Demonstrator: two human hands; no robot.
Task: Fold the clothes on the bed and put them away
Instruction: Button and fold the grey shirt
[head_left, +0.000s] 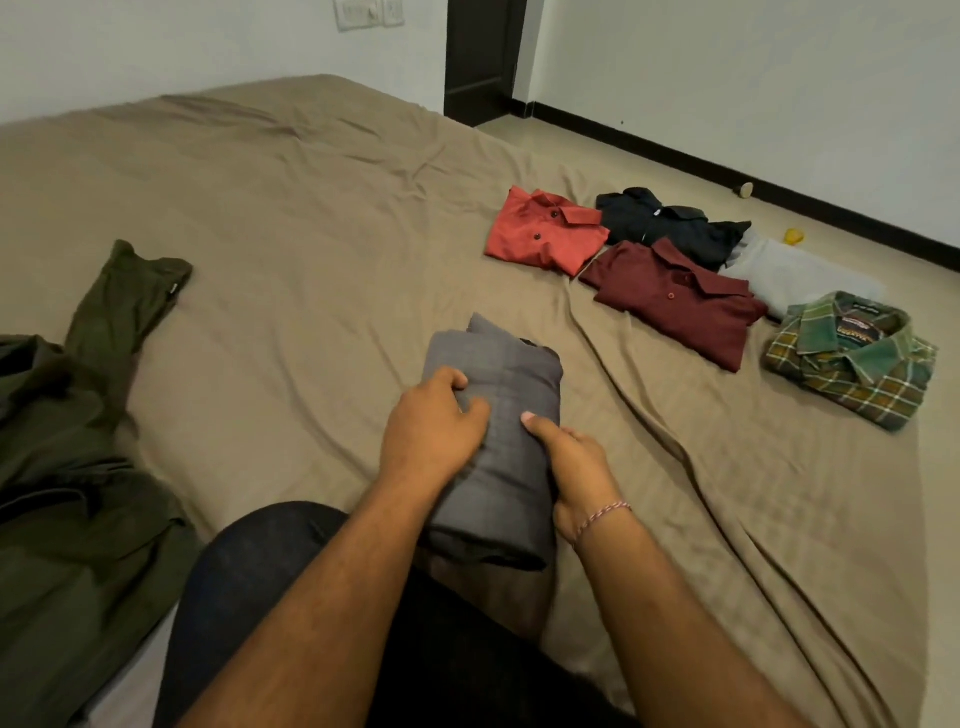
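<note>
Both hands are holding the folded grey garment (493, 447): left hand (434, 434) gripping its left edge, right hand (571, 467) pinching its right, long axis running up-frame, folded shirts (670, 306) sitting upper right.

A single wide-angle camera worn on the person's head looks forward and steeply down across the wide bed covered in a creased tan sheet (311, 218). Both bare forearms enter from the bottom edge, placing the left hand (431, 421) and right hand (574, 467) close under the lens near the frame's centre. A dark-trousered knee (249, 561) fills the lower foreground. The view faces the far white wall (156, 47) and the dark wooden door frame (480, 57), with pale tiled floor (883, 291) along the right. Straight edges bow toward the corners.
</note>
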